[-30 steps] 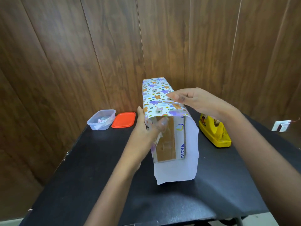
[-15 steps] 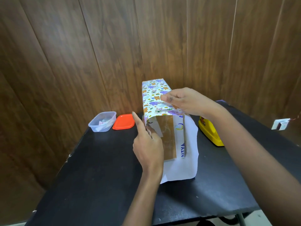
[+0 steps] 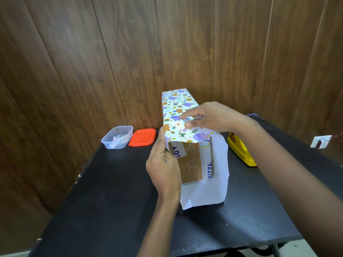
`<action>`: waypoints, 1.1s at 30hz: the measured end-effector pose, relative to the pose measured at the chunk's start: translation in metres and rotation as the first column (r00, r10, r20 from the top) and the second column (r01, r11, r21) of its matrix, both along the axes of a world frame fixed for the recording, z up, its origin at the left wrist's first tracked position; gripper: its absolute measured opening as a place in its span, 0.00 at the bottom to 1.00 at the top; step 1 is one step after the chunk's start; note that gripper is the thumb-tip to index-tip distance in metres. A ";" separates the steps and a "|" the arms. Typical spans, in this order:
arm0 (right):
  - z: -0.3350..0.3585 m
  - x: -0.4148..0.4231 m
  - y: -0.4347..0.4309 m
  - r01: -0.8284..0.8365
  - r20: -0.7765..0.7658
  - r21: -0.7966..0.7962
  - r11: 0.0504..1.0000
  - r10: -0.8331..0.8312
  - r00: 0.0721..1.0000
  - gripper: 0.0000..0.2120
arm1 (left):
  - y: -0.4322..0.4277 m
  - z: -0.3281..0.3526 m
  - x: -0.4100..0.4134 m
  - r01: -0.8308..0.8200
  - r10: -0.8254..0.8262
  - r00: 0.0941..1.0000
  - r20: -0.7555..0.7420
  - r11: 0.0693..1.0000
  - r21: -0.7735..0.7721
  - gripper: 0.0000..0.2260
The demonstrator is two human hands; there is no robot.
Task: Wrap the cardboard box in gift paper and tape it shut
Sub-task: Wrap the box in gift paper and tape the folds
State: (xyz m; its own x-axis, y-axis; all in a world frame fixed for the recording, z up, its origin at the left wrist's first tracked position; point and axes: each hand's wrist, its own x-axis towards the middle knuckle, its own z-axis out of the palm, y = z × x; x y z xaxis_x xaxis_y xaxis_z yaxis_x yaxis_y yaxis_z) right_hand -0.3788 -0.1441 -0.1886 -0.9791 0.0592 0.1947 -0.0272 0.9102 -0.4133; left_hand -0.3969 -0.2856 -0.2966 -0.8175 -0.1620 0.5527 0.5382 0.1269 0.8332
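A tall cardboard box (image 3: 193, 162) lies lengthwise on the black table (image 3: 115, 191), its near end bare with brown tape and blue lettering. Gift paper (image 3: 178, 108) with animal prints covers its top and sides; white paper edges stick out past the near end. My left hand (image 3: 164, 167) lies against the box's left near edge, its fingers behind the paper flap. My right hand (image 3: 209, 117) rests on top, thumb and fingers pinching the paper's overhanging edge.
A yellow tape dispenser (image 3: 240, 153) stands right of the box, partly behind my right forearm. A clear plastic tub (image 3: 117, 137) and its orange lid (image 3: 142, 137) sit at the back left by the wood-panel wall. A white switch plate (image 3: 321, 141) is at far right.
My left hand moved from the front face of the box to its left near edge. My right hand stayed on top and pulled the paper edge down a little.
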 end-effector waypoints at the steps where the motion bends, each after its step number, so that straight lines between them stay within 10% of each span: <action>1: 0.000 -0.002 0.001 0.000 0.003 0.008 1.000 0.000 1.000 0.19 | -0.001 -0.001 0.000 0.004 -0.005 0.998 -0.060 1.000 -0.015 0.25; 7: -0.005 -0.009 0.003 0.035 -0.050 0.043 0.998 -0.033 0.998 0.21 | -0.002 -0.004 -0.003 -0.019 0.008 0.990 -0.138 0.997 -0.079 0.24; 16: -0.005 -0.009 0.014 0.019 -0.033 0.112 0.994 -0.015 0.999 0.26 | 0.000 0.009 0.015 -0.054 0.060 0.998 -0.012 0.775 -0.629 0.22; 28: -0.004 -0.009 0.018 -0.008 -0.027 0.182 0.983 0.013 1.000 0.26 | -0.009 0.066 -0.005 -0.196 0.204 0.975 -0.091 0.591 -0.782 0.11; 33: -0.005 -0.008 0.022 -0.031 -0.024 0.121 0.992 0.035 0.999 0.27 | -0.013 0.072 -0.027 -0.097 0.149 0.989 0.002 0.649 -0.754 0.10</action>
